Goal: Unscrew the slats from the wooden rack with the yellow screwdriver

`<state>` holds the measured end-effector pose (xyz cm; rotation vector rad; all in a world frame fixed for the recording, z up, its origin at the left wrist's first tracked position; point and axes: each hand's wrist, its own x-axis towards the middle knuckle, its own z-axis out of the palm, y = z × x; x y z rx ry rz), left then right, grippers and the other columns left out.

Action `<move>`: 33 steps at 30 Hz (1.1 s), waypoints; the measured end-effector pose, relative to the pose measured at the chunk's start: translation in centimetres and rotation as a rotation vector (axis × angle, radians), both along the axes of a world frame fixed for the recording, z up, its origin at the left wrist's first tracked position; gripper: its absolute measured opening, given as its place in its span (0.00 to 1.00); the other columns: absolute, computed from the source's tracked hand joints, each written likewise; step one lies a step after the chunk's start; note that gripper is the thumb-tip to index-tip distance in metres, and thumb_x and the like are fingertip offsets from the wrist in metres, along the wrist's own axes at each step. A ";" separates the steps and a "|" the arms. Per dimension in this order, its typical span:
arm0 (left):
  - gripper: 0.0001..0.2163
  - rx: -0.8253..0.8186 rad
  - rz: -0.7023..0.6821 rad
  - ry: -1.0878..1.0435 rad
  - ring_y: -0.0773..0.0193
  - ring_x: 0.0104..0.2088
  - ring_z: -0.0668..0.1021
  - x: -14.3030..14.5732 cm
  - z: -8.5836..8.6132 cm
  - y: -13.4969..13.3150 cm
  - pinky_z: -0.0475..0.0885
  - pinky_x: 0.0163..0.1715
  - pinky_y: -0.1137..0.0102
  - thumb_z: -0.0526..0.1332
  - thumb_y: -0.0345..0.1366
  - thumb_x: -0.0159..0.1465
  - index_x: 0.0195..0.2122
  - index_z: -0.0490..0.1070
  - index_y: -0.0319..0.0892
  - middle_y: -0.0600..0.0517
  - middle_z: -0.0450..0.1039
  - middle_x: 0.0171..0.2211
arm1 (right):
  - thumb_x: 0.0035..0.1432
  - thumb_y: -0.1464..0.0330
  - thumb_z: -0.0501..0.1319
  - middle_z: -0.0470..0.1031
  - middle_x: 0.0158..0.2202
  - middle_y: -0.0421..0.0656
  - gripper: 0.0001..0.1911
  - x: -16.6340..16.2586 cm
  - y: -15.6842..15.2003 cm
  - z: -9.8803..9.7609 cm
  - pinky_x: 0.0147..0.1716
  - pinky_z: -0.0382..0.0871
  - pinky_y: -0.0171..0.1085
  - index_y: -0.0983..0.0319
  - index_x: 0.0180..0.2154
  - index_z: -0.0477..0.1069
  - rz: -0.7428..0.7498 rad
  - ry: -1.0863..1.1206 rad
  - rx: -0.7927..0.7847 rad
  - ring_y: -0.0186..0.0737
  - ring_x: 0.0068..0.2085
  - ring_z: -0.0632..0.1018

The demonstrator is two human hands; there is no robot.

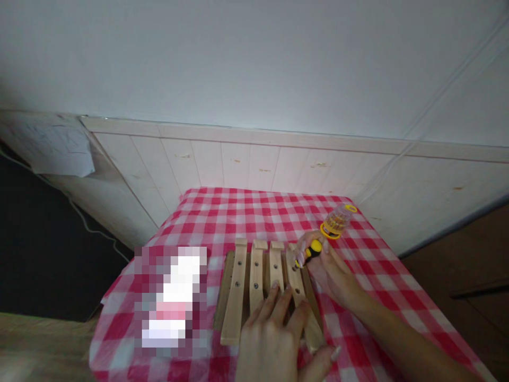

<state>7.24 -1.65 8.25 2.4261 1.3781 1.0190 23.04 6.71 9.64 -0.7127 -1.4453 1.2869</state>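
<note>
A slatted wooden rack (242, 286) made of several pale slats screwed to cross pieces lies on a red and white checked tablecloth (254, 217). My left hand (278, 334) rests flat on the near end of the slats, fingers stretched out. My right hand (322, 265) is closed around a yellow and black screwdriver (312, 250), whose tip points down at the rightmost slat near its far end.
A clear plastic holder with a yellow ring (337, 220) lies on the cloth beyond my right hand. A blurred-out white and pink object (170, 297) sits to the left of the rack. A white panelled wall (278, 164) stands behind the small table.
</note>
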 end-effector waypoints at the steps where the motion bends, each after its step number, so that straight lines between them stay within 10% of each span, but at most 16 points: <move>1: 0.23 0.000 0.001 -0.003 0.42 0.45 0.82 0.0 0.0 0.0 0.83 0.38 0.53 0.64 0.57 0.60 0.45 0.80 0.45 0.46 0.81 0.47 | 0.68 0.50 0.50 0.72 0.38 0.44 0.18 0.4 0.0 -0.1 0.41 0.70 0.44 0.55 0.37 0.66 0.005 -0.042 0.023 0.43 0.39 0.75; 13: 0.23 0.004 -0.010 0.004 0.42 0.45 0.82 -0.1 0.0 0.0 0.83 0.37 0.53 0.64 0.57 0.61 0.46 0.80 0.45 0.45 0.81 0.47 | 0.70 0.57 0.54 0.63 0.29 0.35 0.06 0.4 -0.2 0.1 0.33 0.67 0.37 0.50 0.43 0.61 -0.044 -0.089 0.202 0.35 0.29 0.67; 21: 0.24 0.024 -0.026 0.011 0.41 0.44 0.83 -0.2 -0.1 0.0 0.83 0.35 0.54 0.66 0.59 0.58 0.46 0.80 0.45 0.44 0.80 0.47 | 0.70 0.50 0.38 0.68 0.30 0.42 0.26 0.8 -0.6 -0.2 0.36 0.72 0.43 0.55 0.43 0.69 -0.060 -0.183 0.091 0.43 0.33 0.74; 27: 0.24 0.060 -0.010 -0.002 0.42 0.42 0.83 -0.1 0.1 0.2 0.83 0.33 0.54 0.65 0.58 0.59 0.44 0.81 0.44 0.45 0.81 0.45 | 0.71 0.58 0.51 0.77 0.41 0.45 0.14 2.2 -0.1 2.6 0.44 0.72 0.42 0.53 0.45 0.74 0.021 -0.401 0.428 0.43 0.44 0.77; 33: 0.24 0.082 -0.013 -0.004 0.44 0.41 0.84 -0.2 0.2 0.0 0.84 0.33 0.56 0.62 0.59 0.61 0.44 0.81 0.45 0.46 0.81 0.45 | 0.66 0.60 0.60 0.76 0.37 0.43 0.07 2.6 0.3 3.0 0.39 0.73 0.40 0.53 0.42 0.73 -0.081 -0.407 0.437 0.41 0.39 0.77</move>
